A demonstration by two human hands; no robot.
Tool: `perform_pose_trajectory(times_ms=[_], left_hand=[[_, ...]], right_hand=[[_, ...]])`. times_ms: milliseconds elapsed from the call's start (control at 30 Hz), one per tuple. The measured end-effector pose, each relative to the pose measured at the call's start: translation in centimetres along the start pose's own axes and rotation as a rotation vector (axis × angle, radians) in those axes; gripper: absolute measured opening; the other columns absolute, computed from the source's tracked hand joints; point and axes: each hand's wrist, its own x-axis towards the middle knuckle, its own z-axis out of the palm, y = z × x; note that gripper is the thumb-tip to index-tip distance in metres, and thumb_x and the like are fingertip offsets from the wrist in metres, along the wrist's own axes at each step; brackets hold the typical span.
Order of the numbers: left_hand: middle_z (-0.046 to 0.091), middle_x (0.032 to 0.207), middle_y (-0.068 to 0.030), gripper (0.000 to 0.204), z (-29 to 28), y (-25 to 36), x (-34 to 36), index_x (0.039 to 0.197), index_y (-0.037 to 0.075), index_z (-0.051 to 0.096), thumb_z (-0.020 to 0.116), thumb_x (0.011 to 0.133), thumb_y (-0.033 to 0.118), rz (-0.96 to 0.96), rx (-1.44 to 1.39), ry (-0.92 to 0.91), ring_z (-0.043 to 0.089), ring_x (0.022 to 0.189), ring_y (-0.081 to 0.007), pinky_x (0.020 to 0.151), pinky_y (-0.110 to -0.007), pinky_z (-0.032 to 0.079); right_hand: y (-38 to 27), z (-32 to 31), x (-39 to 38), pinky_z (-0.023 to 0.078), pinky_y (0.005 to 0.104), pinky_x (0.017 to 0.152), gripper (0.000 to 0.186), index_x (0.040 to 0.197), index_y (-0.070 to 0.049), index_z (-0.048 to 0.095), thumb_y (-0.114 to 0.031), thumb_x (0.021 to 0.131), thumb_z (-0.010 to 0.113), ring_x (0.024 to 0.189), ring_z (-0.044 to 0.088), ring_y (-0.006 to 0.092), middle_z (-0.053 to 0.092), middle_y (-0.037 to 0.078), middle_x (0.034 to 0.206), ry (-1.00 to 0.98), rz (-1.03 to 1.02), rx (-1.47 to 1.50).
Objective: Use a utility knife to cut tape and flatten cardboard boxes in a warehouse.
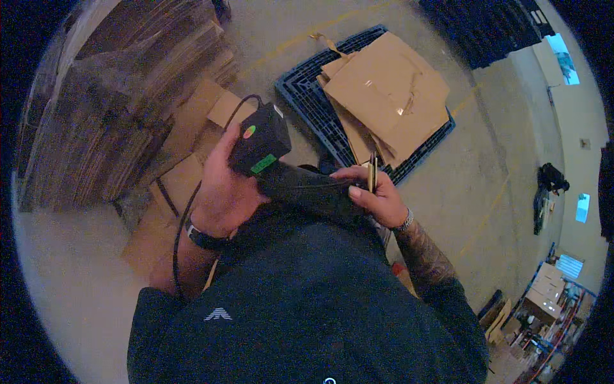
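My left hand (227,185) is wrapped round a black box-shaped device (262,137) with an orange-green round sticker and a green label. A black cable (180,237) leaves its top, loops over and runs down along my left forearm. In my right hand (377,195), thumb and fingers are closed on a slim flat item (372,173), seen edge-on, dark with a gold-coloured side; its kind does not show. Dark fabric (307,187) stretches between both hands, in front of my body, and a thin dark line crosses it toward my right fingers.
Ahead, a blue-black plastic pallet (300,96) bears flattened cardboard sheets (390,89). Tall stacks of flattened cardboard (109,121) stand at the left, with loose cardboard pieces (185,182) on the floor beside them. Shelving with boxes (547,291) stands at the far right.
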Motion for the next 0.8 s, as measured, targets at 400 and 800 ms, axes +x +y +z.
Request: perform_pose_trajectory(times_ms=[400, 800], left_hand=[[0.067, 0.104, -0.0171, 0.061, -4.2, -3.1, 1.2, 0.132, 0.004, 0.048, 0.041, 0.097, 0.054, 0.515, -0.006, -0.409, 0.065, 0.097, -0.0365, 0.091, -0.057, 0.048], [0.047, 0.124, -0.0136, 0.063, -4.3, -3.0, -0.1, 0.121, 0.002, 0.054, 0.057, 0.089, 0.056, 0.863, 0.195, -0.589, 0.063, 0.096, -0.0343, 0.097, -0.067, 0.039]], right_hand=[[0.5, 2.0, -1.1, 0.03, 0.0191, 0.053, 0.077, 0.129, -0.006, 0.056, -0.036, 0.066, 0.088, 0.059, 0.036, 0.0013, 0.05, -0.004, 0.09, 0.287, -0.08, 0.195], [-3.1, 2.2, -0.9, 0.051, 0.0346, 0.085, 0.069, 0.119, -0.003, 0.06, -0.029, 0.062, 0.088, 0.095, 0.066, 0.0271, 0.066, 0.014, 0.104, 0.23, -0.27, -0.363]])
